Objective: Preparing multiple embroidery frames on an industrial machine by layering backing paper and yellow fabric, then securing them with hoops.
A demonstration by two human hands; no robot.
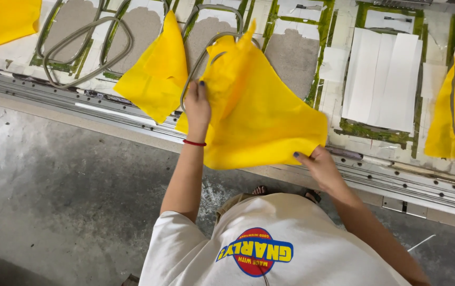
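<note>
From the head camera we see our left hand point(198, 106) pinching the upper edge of a yellow cloth point(259, 119) together with a grey wire loop point(206, 45), while our right hand point(320, 164) grips its lower right edge; the cloth lies spread on the surface point(381, 143), beside another yellow piece point(156, 77)

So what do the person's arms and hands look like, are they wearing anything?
Both arms are bare below short white T-shirt sleeves. The left hand has a thin red band round its wrist. The fingernails are painted dark on both hands; the right hand wears nothing else that shows.
</note>
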